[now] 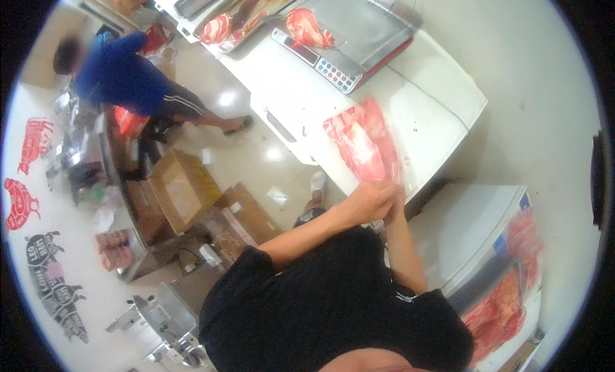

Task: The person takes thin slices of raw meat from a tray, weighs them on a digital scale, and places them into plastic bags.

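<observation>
A clear plastic bag of red meat [362, 141] lies on a white counter top [442, 96]. My left hand [366, 202] and my right hand [395, 198] are pressed together at the bag's near end, and both have their fingers closed on the plastic there. My forearms reach up to it from my black shirt. The fingertips are partly hidden by each other.
A steel scale [349, 45] with a cut of meat [307, 27] stands farther back on the counter, beside trays of meat [221, 27]. A person in a blue shirt [122, 74] bends at the left. Cardboard boxes [182, 192] lie on the floor. A glass-topped freezer with meat [506, 301] is at the right, a slicer [160, 324] at the lower left.
</observation>
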`<state>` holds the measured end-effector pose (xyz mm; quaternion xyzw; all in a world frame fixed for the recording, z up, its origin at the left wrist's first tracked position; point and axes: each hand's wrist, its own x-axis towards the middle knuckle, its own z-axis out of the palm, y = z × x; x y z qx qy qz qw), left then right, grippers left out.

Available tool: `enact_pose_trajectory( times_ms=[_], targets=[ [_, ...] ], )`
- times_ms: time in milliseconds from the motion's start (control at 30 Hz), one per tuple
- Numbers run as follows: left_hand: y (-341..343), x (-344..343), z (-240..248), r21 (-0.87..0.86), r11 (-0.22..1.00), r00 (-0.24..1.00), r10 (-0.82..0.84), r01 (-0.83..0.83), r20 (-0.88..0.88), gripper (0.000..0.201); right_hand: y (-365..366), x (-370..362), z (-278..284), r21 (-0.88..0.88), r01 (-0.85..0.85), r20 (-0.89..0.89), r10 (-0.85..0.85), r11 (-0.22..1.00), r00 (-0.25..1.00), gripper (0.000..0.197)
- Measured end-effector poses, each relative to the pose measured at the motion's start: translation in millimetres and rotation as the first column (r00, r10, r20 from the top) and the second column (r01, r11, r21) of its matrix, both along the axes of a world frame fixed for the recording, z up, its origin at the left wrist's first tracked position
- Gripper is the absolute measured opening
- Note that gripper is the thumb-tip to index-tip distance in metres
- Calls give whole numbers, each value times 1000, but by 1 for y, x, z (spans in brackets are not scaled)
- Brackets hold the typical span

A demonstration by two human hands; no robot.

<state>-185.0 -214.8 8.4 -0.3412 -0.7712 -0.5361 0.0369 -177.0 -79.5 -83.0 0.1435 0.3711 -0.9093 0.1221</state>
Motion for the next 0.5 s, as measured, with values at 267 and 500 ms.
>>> enact_pose_trajectory(
  times_ms=[267, 500],
  targets=[
    [-1, -5, -3, 9, 989, 989, -145, 146, -29, 19, 0, -5, 6, 109, -44, 52, 39, 993, 998, 51],
    [-4, -6, -2, -144, 974, 983, -180, 176, -18, 20, -3, -12, 13, 151, -75, 42, 70, 986, 997, 55]
  ],
)
